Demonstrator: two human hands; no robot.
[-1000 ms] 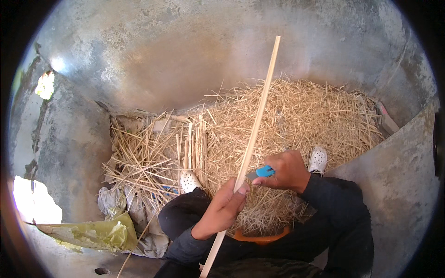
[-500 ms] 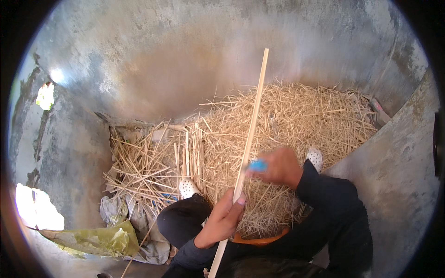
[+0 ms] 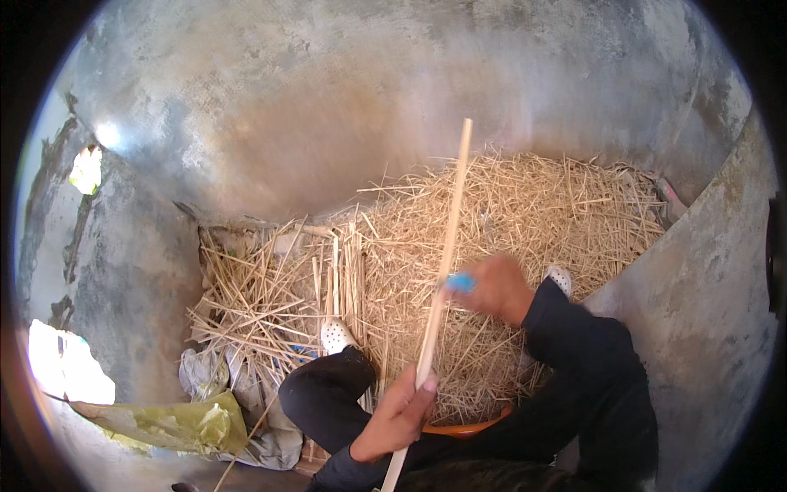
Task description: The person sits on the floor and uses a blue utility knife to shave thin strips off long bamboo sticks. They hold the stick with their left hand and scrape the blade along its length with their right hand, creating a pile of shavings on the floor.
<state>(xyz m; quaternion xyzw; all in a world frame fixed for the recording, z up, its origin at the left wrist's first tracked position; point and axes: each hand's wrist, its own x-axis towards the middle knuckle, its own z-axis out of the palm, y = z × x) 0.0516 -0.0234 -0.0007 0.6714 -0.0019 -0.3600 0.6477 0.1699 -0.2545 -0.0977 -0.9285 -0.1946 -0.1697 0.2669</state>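
A long pale strip of split wood or bamboo (image 3: 453, 215) slants up and away from my lap. My left hand (image 3: 397, 415) is closed round its lower part, thumb pressed along the top. My right hand (image 3: 497, 289), blurred by motion, grips a small tool with a blue handle (image 3: 461, 282) against the middle of the strip. The tool's working end is too blurred to make out, so I cannot tell its kind. Beneath the strip, shavings (image 3: 533, 213) cover the floor in a thick heap.
Loose thin sticks (image 3: 254, 287) lie piled at the left, beside several upright strips (image 3: 351, 275). A yellowish plastic sheet (image 3: 197, 422) and grey sacking (image 3: 275, 447) lie nearer. An orange rim (image 3: 467, 428) shows between my legs. A grey wall (image 3: 344, 107) closes the far side.
The strip and my left hand have moved down toward me, so the strip's far tip sits lower. My right hand stays at the strip's middle with the blue-handled tool, slightly higher.
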